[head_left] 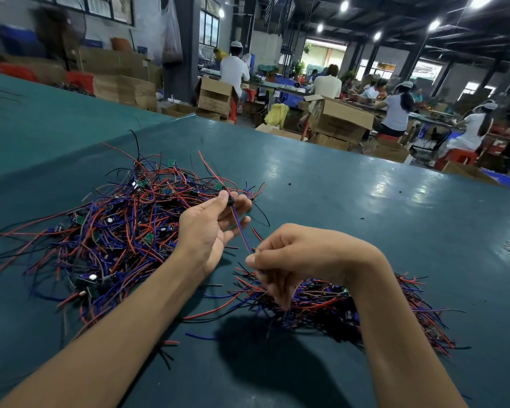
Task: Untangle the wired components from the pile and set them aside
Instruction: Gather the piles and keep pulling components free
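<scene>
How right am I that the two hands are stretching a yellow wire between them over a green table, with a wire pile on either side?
Not quite. The head view shows the wire between the left hand and right hand is blue, not yellow. The rest stands: green table, large pile left, smaller pile right.
</scene>
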### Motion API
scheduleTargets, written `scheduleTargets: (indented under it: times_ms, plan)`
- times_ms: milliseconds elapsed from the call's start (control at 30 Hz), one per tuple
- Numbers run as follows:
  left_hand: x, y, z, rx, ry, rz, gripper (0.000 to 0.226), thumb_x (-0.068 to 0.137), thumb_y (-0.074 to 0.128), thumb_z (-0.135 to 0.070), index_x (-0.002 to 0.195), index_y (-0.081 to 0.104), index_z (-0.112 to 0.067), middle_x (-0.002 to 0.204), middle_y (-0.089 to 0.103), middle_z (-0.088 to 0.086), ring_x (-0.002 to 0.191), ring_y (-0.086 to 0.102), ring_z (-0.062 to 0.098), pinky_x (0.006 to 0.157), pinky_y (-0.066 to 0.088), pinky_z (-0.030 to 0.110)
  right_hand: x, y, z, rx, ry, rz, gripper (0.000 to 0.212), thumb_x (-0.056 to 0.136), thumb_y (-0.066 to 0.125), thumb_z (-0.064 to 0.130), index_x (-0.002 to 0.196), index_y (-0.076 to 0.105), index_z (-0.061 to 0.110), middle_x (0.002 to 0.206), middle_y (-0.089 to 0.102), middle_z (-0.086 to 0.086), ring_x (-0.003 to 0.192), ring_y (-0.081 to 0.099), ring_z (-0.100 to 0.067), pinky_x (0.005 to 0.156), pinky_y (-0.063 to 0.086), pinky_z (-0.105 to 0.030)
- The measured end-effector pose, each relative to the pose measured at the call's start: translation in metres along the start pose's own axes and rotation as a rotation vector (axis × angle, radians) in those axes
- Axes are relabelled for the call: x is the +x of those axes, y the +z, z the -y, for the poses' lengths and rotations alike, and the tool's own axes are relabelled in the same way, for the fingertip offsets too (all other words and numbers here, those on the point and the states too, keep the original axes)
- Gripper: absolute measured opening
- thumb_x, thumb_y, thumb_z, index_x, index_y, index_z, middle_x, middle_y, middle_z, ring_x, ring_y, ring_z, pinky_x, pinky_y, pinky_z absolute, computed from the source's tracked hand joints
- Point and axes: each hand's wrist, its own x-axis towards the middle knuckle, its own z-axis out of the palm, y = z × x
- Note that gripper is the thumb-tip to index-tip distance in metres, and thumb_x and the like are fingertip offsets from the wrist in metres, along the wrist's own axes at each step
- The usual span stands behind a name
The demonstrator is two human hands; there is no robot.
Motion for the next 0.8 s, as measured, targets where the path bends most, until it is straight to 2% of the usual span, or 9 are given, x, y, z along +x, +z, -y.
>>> scheduleTargets:
  times_ms: [133, 200, 300, 400, 500, 633, 800]
  plan:
    - [0.002, -0.002, -0.008, -0.014, -0.006, 0.025, 0.020, 0.103, 0.056, -0.023, 0.096, 0.067, -0.009, 0.091, 0.076, 0.008, 0.086, 0.075, 0.019, 0.071, 0.061, 0.036, -0.005, 0.002, 0.006, 0.022, 0.028, 0.039, 0.043, 0.107, 0.048, 0.028, 0.070, 0.052, 0.008, 0.055, 0.046, -0.007, 0.048, 0.052, -0.023, 0.062, 0.059, -0.045]
    - [-0.001, 0.000, -0.008, -0.040, -0.034, 0.067, 0.020, 0.101, 0.058, -0.027, 0.099, 0.068, -0.009, 0.089, 0.076, 0.006, 0.085, 0.075, 0.017, 0.070, 0.062, 0.035, -0.011, -0.001, 0.011, -0.002, 0.034, 0.043, 0.049, 0.106, 0.051, 0.035, 0.065, 0.058, 0.009, 0.051, 0.050, -0.008, 0.044, 0.055, -0.024, 0.057, 0.061, -0.041]
    - [-0.007, 0.005, -0.008, -0.142, -0.126, 0.153, 0.033, 0.092, 0.062, -0.034, 0.105, 0.070, -0.005, 0.081, 0.074, 0.002, 0.077, 0.074, 0.014, 0.068, 0.062, 0.035, -0.019, -0.011, 0.013, 0.005, 0.042, -0.102, 0.053, 0.103, 0.053, 0.043, 0.067, 0.067, 0.007, 0.052, 0.057, -0.011, 0.042, 0.060, -0.025, 0.049, 0.058, -0.034]
    - [-0.012, 0.008, -0.009, -0.205, -0.192, 0.229, 0.038, 0.084, 0.064, -0.040, 0.098, 0.077, -0.007, 0.074, 0.072, -0.002, 0.073, 0.073, 0.010, 0.068, 0.061, 0.032, -0.021, -0.022, 0.007, 0.061, 0.014, -0.284, 0.048, 0.103, 0.053, 0.041, 0.079, 0.071, 0.003, 0.056, 0.057, -0.013, 0.044, 0.060, -0.025, 0.050, 0.057, -0.035]
    - [-0.016, 0.011, -0.009, -0.193, -0.200, 0.291, 0.037, 0.081, 0.065, -0.044, 0.092, 0.082, -0.013, 0.071, 0.069, -0.005, 0.072, 0.071, 0.008, 0.069, 0.061, 0.032, -0.021, -0.030, 0.000, 0.135, -0.001, -0.397, 0.043, 0.103, 0.054, 0.036, 0.080, 0.072, 0.006, 0.058, 0.057, -0.013, 0.045, 0.058, -0.024, 0.046, 0.053, -0.031]
    - [-0.021, 0.012, -0.008, -0.194, -0.205, 0.347, 0.038, 0.072, 0.069, -0.045, 0.093, 0.082, -0.016, 0.067, 0.066, -0.005, 0.068, 0.070, 0.008, 0.067, 0.060, 0.033, -0.017, -0.033, -0.003, 0.167, -0.022, -0.464, 0.038, 0.102, 0.058, 0.034, 0.082, 0.072, 0.006, 0.059, 0.059, -0.010, 0.047, 0.060, -0.022, 0.045, 0.052, -0.031]
    - [-0.025, 0.011, -0.002, -0.206, -0.217, 0.403, 0.055, 0.054, 0.086, -0.047, 0.097, 0.081, -0.014, 0.067, 0.065, -0.003, 0.069, 0.069, 0.009, 0.063, 0.060, 0.033, -0.013, -0.031, -0.004, 0.202, -0.066, -0.492, 0.033, 0.101, 0.061, 0.032, 0.090, 0.072, 0.004, 0.061, 0.060, -0.008, 0.049, 0.060, -0.021, 0.046, 0.052, -0.029]
